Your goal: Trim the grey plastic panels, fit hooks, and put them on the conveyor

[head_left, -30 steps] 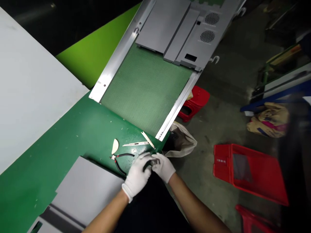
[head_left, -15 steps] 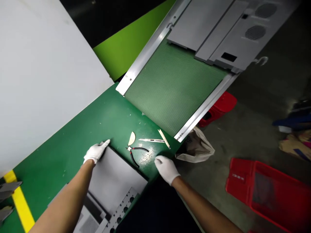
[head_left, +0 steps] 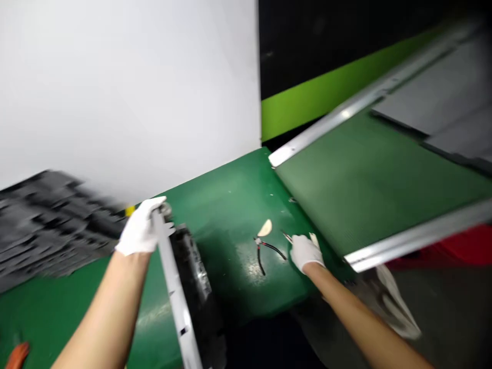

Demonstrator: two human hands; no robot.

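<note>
The gray, box-edged panel could slip or swing down onto the green table, since only the left hand supports it in view: its fingers are clamped over the panel's upper end, and the panel stands steeply on edge, toward the table's near edge. The right hand lies over a slim silver cutter by the table's right end; whether its fingers pinch it is blurred and I cannot tell. A careless grip near the pointed tip could nick the white glove, or knock the black-handled pliers beside it.

Half a second ago the panel lay flat and the right hand was apart from the cutter, at the near edge; now the panel is tipped up and that hand covers the cutter.
</note>
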